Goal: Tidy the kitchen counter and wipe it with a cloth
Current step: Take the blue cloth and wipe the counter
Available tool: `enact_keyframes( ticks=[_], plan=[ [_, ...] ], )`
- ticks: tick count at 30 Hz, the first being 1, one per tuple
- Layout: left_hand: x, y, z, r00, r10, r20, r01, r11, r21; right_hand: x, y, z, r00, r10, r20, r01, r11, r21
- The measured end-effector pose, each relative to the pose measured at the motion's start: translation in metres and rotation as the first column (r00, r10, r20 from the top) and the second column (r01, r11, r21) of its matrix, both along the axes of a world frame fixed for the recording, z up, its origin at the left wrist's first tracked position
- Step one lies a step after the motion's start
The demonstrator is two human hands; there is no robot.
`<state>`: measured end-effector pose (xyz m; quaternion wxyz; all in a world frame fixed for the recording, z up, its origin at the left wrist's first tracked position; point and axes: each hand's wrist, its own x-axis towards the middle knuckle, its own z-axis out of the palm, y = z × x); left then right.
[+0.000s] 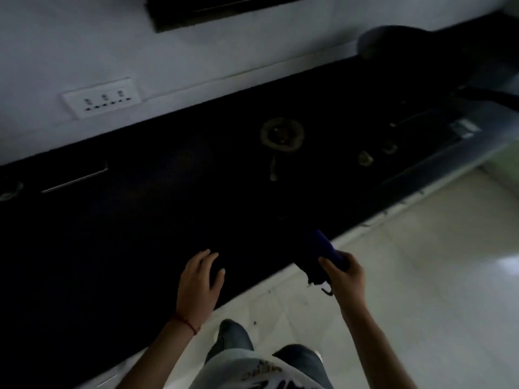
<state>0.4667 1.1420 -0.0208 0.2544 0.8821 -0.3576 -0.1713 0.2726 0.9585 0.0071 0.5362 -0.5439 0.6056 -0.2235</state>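
Gripping a dark blue cloth (pixel 323 255) at the front edge of the black counter (pixel 168 209), the right hand (pixel 344 276) has its fingers (pixel 327 262) curled round the near end of the bundled fabric. The thumb lies across the near face of the bundle and the other fingers wrap behind it. The cloth extends up and away from the hand over the counter's edge, and a ragged corner with a loose thread hangs below the hand, over the pale tiled floor (pixel 421 276).

The left hand (pixel 200 282) is well apart from the cloth, to its left, with fingers spread and only slightly bent, holding nothing. It lies over the counter near the front edge; whether the palm presses on the surface cannot be told in the dim light. A red thread band (pixel 185 322) circles the left wrist.

Farther back on the counter is a round burner ring (pixel 282 133), with two small knobs to its right (pixel 365 158). Dark cookware (pixel 421 49), blurred, stands at the far right. A thin bright strip (pixel 74 179) lies at the left of the counter. A white socket panel (pixel 101 98) is set in the wall above it.
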Motion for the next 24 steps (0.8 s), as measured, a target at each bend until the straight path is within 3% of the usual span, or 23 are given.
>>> enact_keyframes(
  ticks=[4, 8, 14, 20, 24],
  plan=[
    [-0.084, -0.069, 0.003, 0.96, -0.277, -0.041, 0.272, 0.958, -0.096, -0.107, -0.007, -0.015, 0.982, -0.186, -0.039, 0.187, 0.982, 0.039],
    [-0.161, -0.131, -0.007, 0.866, -0.425, -0.263, 0.447, 0.894, 0.027, -0.209, -0.007, -0.042, 0.913, -0.39, -0.119, 0.401, 0.911, 0.096],
    [-0.237, -0.196, -0.041, 0.816, -0.335, -0.471, 0.467, 0.862, 0.197, -0.324, 0.002, -0.07, 0.772, -0.6, -0.212, 0.634, 0.751, 0.184],
    [-0.266, -0.241, -0.067, 0.835, -0.209, -0.509, 0.417, 0.845, 0.336, -0.383, -0.015, -0.09, 0.642, -0.711, -0.286, 0.767, 0.587, 0.261],
    [-0.272, -0.285, -0.087, 0.839, -0.14, -0.526, 0.378, 0.845, 0.378, -0.406, -0.071, -0.09, 0.614, -0.742, -0.268, 0.788, 0.56, 0.256]
  ],
)
